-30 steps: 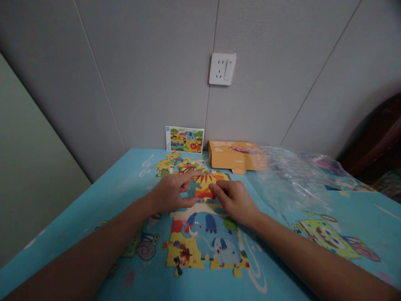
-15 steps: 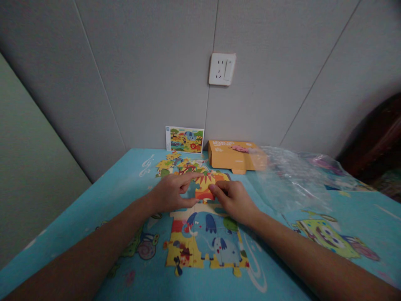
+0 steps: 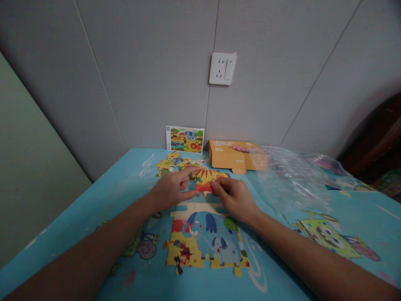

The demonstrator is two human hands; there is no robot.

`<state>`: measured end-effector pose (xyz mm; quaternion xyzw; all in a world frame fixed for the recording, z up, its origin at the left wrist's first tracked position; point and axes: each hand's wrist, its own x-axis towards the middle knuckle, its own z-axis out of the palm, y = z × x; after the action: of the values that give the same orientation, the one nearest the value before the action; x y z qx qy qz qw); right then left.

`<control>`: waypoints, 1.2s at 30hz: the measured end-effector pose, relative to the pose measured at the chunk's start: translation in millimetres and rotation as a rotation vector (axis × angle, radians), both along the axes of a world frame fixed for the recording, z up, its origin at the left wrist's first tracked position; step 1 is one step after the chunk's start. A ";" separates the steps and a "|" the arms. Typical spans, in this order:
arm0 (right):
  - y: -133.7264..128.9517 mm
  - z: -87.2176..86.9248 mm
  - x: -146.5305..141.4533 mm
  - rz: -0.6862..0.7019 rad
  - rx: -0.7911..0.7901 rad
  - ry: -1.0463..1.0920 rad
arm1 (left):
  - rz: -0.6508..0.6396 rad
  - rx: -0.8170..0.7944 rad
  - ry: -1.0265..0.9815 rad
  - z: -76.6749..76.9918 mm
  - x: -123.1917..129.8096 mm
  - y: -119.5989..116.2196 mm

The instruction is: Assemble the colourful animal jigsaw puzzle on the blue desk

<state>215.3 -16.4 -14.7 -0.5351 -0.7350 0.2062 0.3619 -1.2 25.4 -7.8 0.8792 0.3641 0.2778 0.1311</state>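
Right hand (image 3: 236,198): thumb and forefinger are pinching the right part of an orange-and-red puzzle section (image 3: 204,179) patterned with dark red rays. Left hand (image 3: 171,190): thumb and forefinger are spreading wide at the section's left side, the forefinger reaching toward its top edge and the thumb toward its lower left corner; cannot tell whether they are gripping it.

The held section is sitting just beyond the elephant puzzle section (image 3: 205,238), a strip of cloth showing between them. The elephant section is lying flat, several pieces joined, two blue elephants facing up, tabs projecting along its near edge. Puzzle pieces (image 3: 166,164) are lying in a cluster beyond the left hand, some overlapping.

Farther out, a picture card (image 3: 186,140) with an animal scene is leaning upright against the grey wall (image 3: 156,75). To its right, an orange box (image 3: 230,158) is resting at the wall, flap pointing nearer. Clear plastic (image 3: 291,179) is spreading over the blue tablecloth (image 3: 109,184) right of the box, overlapping its right end. A white wall socket (image 3: 222,69) is showing above.
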 end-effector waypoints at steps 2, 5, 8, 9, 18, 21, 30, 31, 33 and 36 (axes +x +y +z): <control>4.1 -0.7 4.1 -0.106 0.017 -0.001 | 0.102 -0.006 0.003 -0.3 -1.3 3.5; 12.2 1.1 13.3 -0.251 0.020 -0.048 | 0.313 0.003 0.025 0.5 -4.6 8.6; 19.8 3.6 22.2 -0.365 0.016 -0.139 | 0.492 -0.058 0.134 2.5 -6.9 11.0; 21.7 4.0 24.3 -0.389 0.006 -0.169 | 0.530 -0.082 0.182 2.9 -7.0 11.2; 26.5 5.8 27.2 -0.428 -0.143 -0.253 | 0.662 -0.185 0.467 0.8 -5.1 12.3; 26.5 5.6 27.2 -0.428 -0.188 -0.240 | 0.689 -0.196 0.480 1.5 -6.2 12.6; 25.9 2.8 26.2 -0.413 -0.147 -0.226 | 0.837 -0.192 0.569 0.2 -23.5 23.0; 25.6 2.9 25.7 -0.409 -0.146 -0.223 | 0.834 -0.198 0.573 0.5 -24.9 23.7; 25.1 3.4 24.5 -0.404 -0.142 -0.224 | 0.841 -0.208 0.573 1.1 -26.9 24.7; 24.3 4.5 22.8 -0.405 -0.128 -0.226 | 0.878 -0.225 0.571 1.6 -29.2 26.2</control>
<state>238.1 7.9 -10.2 -0.7131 -0.6339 0.1145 0.2765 -30.4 51.6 -6.2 0.6652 0.7464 0.0154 -0.0084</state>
